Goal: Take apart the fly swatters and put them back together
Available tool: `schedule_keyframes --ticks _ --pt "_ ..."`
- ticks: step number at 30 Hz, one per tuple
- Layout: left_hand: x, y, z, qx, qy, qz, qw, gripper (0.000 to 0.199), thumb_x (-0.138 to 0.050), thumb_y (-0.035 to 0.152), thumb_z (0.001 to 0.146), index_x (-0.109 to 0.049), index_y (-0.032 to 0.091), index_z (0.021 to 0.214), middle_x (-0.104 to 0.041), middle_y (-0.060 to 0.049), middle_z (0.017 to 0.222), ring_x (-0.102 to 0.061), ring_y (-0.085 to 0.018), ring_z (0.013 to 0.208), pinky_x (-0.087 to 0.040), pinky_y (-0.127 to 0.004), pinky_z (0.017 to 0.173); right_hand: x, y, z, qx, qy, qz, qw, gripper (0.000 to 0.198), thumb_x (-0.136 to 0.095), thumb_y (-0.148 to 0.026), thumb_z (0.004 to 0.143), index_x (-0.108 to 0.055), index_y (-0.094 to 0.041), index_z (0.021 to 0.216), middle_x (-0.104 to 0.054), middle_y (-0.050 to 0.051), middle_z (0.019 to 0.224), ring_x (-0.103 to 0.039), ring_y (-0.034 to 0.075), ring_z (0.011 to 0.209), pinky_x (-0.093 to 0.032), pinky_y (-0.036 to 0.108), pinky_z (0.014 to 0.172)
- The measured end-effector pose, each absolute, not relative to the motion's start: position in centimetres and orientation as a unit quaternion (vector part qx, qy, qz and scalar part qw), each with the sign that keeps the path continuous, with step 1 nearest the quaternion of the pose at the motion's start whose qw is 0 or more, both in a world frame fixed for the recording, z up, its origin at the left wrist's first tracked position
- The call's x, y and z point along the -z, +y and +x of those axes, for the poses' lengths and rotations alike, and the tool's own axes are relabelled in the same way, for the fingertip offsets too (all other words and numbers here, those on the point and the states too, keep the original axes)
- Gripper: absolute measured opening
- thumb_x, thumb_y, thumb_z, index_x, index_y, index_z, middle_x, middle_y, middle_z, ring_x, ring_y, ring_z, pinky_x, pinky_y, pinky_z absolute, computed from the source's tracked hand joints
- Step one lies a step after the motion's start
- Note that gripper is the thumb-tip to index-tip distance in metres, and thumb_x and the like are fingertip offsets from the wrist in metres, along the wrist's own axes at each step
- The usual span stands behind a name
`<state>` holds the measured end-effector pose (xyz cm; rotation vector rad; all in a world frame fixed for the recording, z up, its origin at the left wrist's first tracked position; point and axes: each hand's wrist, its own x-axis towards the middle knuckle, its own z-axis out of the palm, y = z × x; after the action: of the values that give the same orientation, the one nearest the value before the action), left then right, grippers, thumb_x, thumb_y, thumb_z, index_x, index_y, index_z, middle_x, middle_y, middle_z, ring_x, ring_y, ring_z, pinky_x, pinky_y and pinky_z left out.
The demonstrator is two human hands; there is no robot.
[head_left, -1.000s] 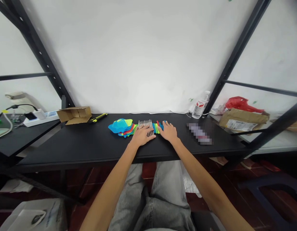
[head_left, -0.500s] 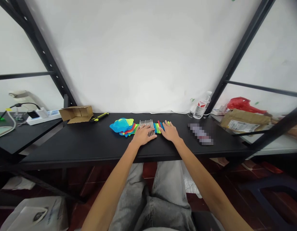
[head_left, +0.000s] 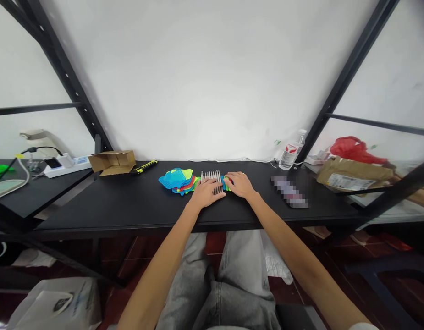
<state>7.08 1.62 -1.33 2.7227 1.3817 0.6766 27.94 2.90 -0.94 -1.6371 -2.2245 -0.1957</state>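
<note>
A row of fly swatters lies side by side on the black table. Their mesh heads (head_left: 175,179), in blue, yellow, red and green, overlap at the left, and their thin silver rods (head_left: 212,175) run parallel in the middle. My left hand (head_left: 205,193) rests flat across the near part of the rods, thumb stretched out. On the right, my right hand (head_left: 241,184) is cupped over the coloured handles (head_left: 224,183), fingers bent and close together. It covers most of the handles; only blue, green and red bits show by the thumb.
An opened cardboard box (head_left: 112,163) and a yellow-black utility knife (head_left: 145,167) lie at the back left. A water bottle (head_left: 292,150) stands at the back right, near a blurred flat object (head_left: 289,191). Black metal posts (head_left: 349,68) flank the table (head_left: 129,211).
My right hand has drawn its spread fingers together over the handles, hiding more of them. My left hand stays on the rods. The whole view has shifted slightly.
</note>
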Motion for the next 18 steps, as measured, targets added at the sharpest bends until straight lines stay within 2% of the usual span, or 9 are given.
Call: schedule_keyframes --ticks 3,7,9,14,18 --pt "1.3 1.7 7.1 -0.213 0.443 0.871 0.006 0.053 -0.053 0.063 0.089 -0.064 0.032 0.13 -0.055 -0.004 0.145 -0.044 -0.031 0.137 -0.034 -0.05 0.112 0.9 2.7 27.8 0.09 -0.788 -0.574 0.205 0.051 -0.032 -0.051 0.102 -0.062 -0.024 0.134 -0.058 0.009 0.139 -0.048 0.026 0.129 -0.034 0.039 0.108" --pt "1.3 1.8 7.1 -0.208 0.449 0.869 0.012 0.054 -0.053 0.065 0.088 -0.063 0.033 0.131 -0.053 -0.004 0.147 -0.043 -0.031 0.138 -0.032 -0.05 0.114 1.1 3.4 27.7 0.083 -0.787 -0.585 0.179 0.059 -0.036 -0.058 0.099 -0.043 -0.028 0.15 -0.045 0.008 0.153 -0.036 0.03 0.141 -0.029 0.044 0.113" --pt "1.4 1.8 7.1 -0.207 0.447 0.87 0.011 0.054 -0.052 0.065 0.088 -0.063 0.033 0.13 -0.053 -0.004 0.147 -0.043 -0.031 0.138 -0.032 -0.05 0.113 1.1 3.9 27.7 0.064 -0.791 -0.588 0.156 0.061 -0.036 -0.06 0.099 -0.041 -0.029 0.152 -0.045 0.007 0.153 -0.037 0.03 0.141 -0.029 0.044 0.113" --pt "1.4 1.7 7.1 -0.211 0.442 0.872 -0.002 0.053 -0.052 0.064 0.089 -0.063 0.033 0.131 -0.056 -0.004 0.144 -0.044 -0.031 0.137 -0.034 -0.05 0.112 0.7 3.9 27.7 0.069 -0.796 -0.576 0.172 0.052 -0.039 -0.055 0.1 -0.057 -0.026 0.139 -0.06 0.009 0.135 -0.053 0.027 0.122 -0.035 0.038 0.107" --pt "1.3 1.6 7.1 -0.214 0.441 0.872 0.001 0.053 -0.052 0.063 0.089 -0.064 0.031 0.13 -0.055 -0.004 0.145 -0.044 -0.031 0.137 -0.034 -0.05 0.112 0.2 3.0 27.5 0.074 -0.79 -0.58 0.186 0.05 -0.039 -0.054 0.1 -0.063 -0.025 0.132 -0.063 0.01 0.127 -0.055 0.027 0.116 -0.037 0.037 0.103"
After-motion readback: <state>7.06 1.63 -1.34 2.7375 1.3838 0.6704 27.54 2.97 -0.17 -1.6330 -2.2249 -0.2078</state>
